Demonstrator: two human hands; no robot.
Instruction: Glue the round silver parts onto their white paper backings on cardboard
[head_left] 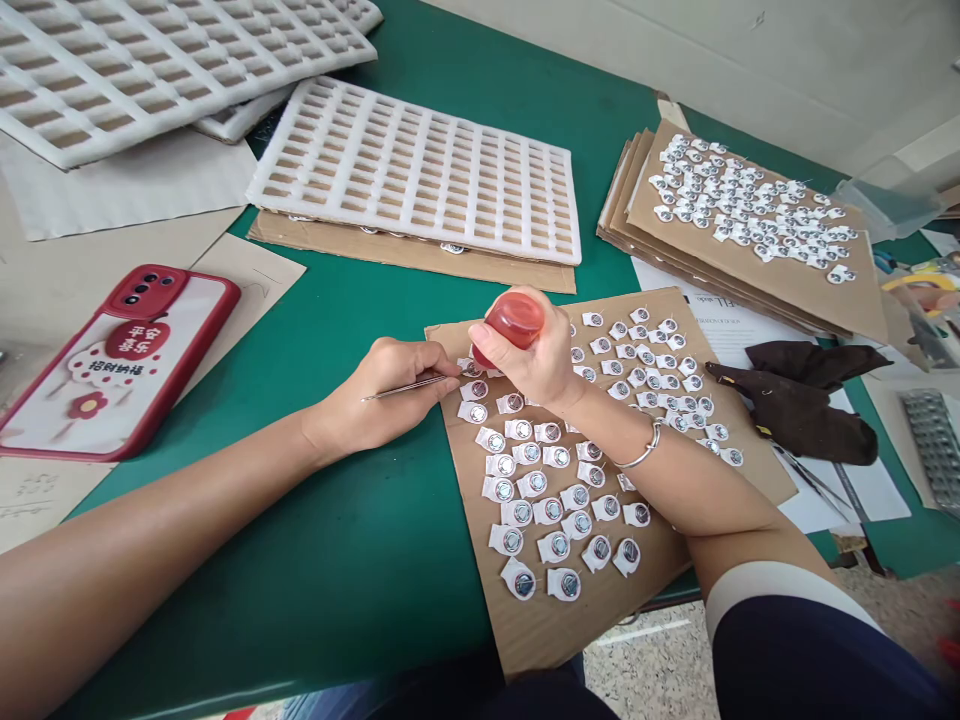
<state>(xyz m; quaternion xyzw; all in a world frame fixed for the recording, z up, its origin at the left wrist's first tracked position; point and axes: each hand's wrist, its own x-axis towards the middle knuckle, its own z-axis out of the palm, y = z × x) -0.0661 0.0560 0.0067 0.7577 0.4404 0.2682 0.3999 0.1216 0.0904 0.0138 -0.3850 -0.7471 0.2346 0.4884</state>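
My left hand (382, 395) is closed around slim metal tweezers (403, 388), their back end sticking out towards the left. The fingertips are at the upper left edge of a brown cardboard sheet (536, 635), beside a small round part on a white tab (472, 390). Gripped in my right hand (546, 365) is a red, rounded squeeze bottle (516, 318), held bottom up just to the right of my left fingertips. Its tip is hidden behind the hand. Many similar parts with silvery round centres and white tabs lie in rows on the cardboard, partly covered by my right forearm.
Behind my hands lies a white foam grid tray (412, 170) on cardboard; more foam trays (172, 70) are stacked back left. A phone in a red case (124, 360) lies left. To the right are stacked cardboard sheets with parts (750, 215) and dark brown gloves (814, 405).
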